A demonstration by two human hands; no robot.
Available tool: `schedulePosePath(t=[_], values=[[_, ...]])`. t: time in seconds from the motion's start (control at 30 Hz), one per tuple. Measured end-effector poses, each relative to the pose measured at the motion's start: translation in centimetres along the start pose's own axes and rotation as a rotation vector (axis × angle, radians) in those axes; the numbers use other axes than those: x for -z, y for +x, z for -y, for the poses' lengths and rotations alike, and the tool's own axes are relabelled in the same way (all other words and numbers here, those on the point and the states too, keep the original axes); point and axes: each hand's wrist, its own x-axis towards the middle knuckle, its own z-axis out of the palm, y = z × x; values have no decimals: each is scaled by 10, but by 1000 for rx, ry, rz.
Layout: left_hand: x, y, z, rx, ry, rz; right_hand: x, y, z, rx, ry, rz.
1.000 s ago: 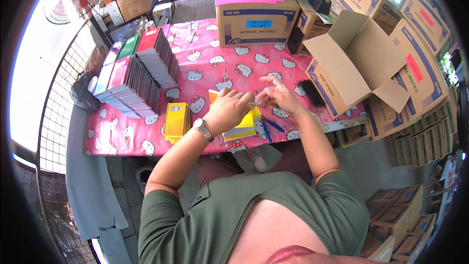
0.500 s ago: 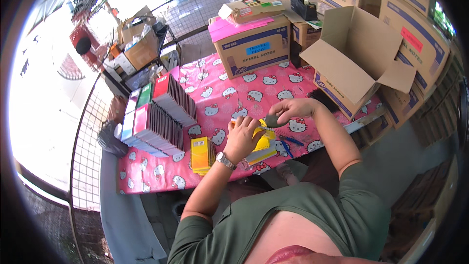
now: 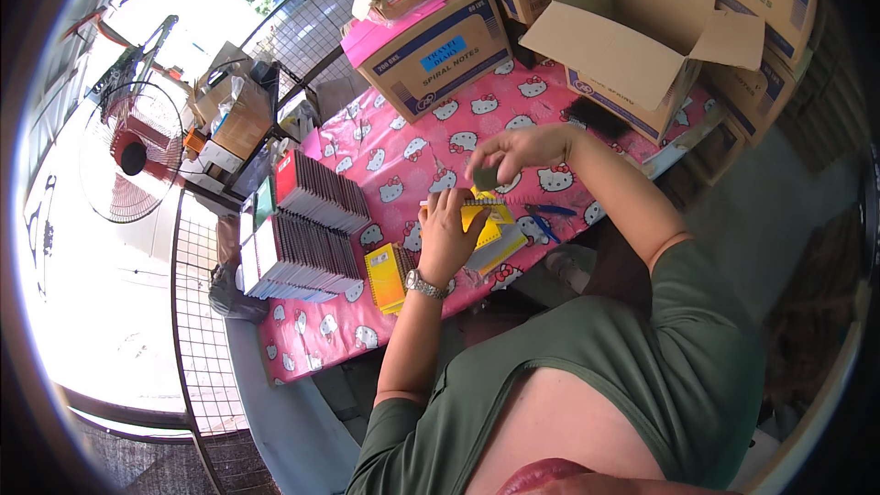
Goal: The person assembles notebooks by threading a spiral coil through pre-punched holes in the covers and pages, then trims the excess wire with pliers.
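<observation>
My left hand (image 3: pixel 446 227), with a metal watch on its wrist, grips the side of a yellow spiral notebook (image 3: pixel 482 217), thumb over the cover. That notebook lies on a small stack of yellow-covered notebooks (image 3: pixel 502 252) near the table's front edge. Just above its coil, my right hand (image 3: pixel 530 150) pinches a flat, dark grey-green piece (image 3: pixel 486 178) with rounded edges; its kind is unclear. Something yellow shows beneath that piece. A blue-handled hand tool (image 3: pixel 548 227) lies right of the stack. Left of my left wrist stands another pile of yellow spiral notebooks (image 3: pixel 386 280).
Tall rows of spiral notebooks (image 3: pixel 307 252) stand at the table's left. A closed carton (image 3: pixel 438 55) and an open carton (image 3: pixel 623 96) sit at the back, with more cartons (image 3: pixel 765 0) stacked right. A dark brush-like thing (image 3: pixel 598 116) lies by the open carton. A fan (image 3: pixel 133 156) stands far left.
The view has shifted and tilted. My right hand has moved left with the dark piece, which is now above the notebook's coil rather than at its right end. My left hand stays on the notebook.
</observation>
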Motion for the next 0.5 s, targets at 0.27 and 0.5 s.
schedulePosePath(t=[0.27,0.5], values=[[9,0,21,67,-239,-32,-6,8,6,33,89,35],[12,-7,38,169,-372,39,2,28,7,-97,-360,28]])
